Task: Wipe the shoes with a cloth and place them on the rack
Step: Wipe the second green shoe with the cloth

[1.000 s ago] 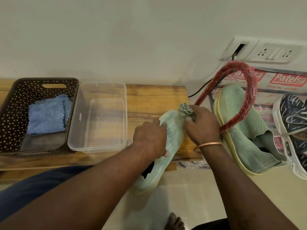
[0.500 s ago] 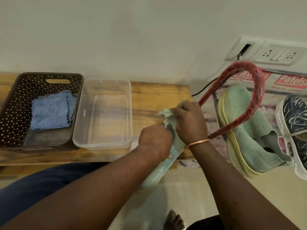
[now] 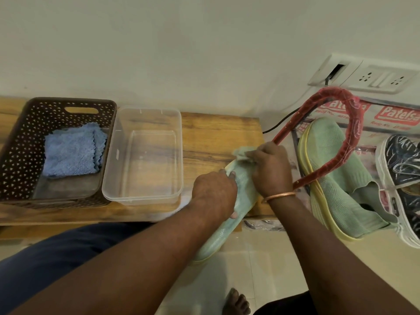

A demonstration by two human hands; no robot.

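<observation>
- Two grips on one green shoe: your left grip clasps its upper at the bench edge; your right grip pinches a pale cloth against the toe.
- Step: wiping. Next, likely: finish, then carry it right to the rack, beside its mate.
- Brown basket holds folded blue cloths; clear tub shows no contents.

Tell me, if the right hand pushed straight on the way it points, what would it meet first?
The right hand, gripping the cloth, points up-left: only bare bench lies ahead first, then probably the far corner of the clear box, though depth is unclear.
</observation>
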